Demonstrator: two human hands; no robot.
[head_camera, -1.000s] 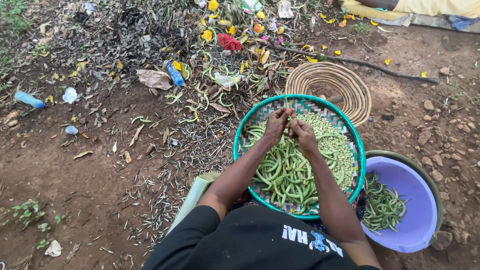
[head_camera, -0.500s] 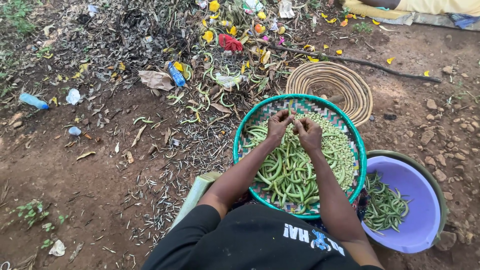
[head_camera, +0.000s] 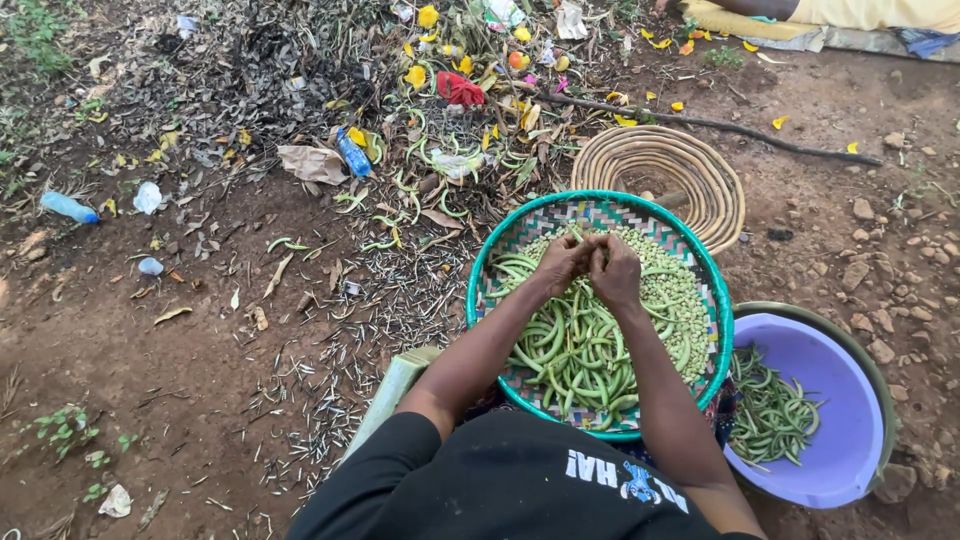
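A round woven basket with a teal rim (head_camera: 478, 262) sits on the dirt in front of me, holding a heap of green bean pods (head_camera: 570, 355) and shelled green beans (head_camera: 672, 290) at its far right. My left hand (head_camera: 562, 262) and my right hand (head_camera: 616, 270) meet over the basket's far middle, fingers pinched together on a green pod (head_camera: 590, 243) between them. To the right a lilac plastic basin (head_camera: 840, 440) holds more green pods (head_camera: 770, 415).
A flat coiled straw mat (head_camera: 665, 165) lies beyond the basket. Past it a litter pile (head_camera: 450, 90) of husks, leaves, wrappers and a blue bottle (head_camera: 352, 155). A long stick (head_camera: 700, 122) crosses the dirt. Stones (head_camera: 880, 250) scatter on the right. Another person's leg (head_camera: 800, 10) at top right.
My hands have stayed over the basket's far middle, working at the pod; the fingers have drawn closer together. The view has shifted slightly.
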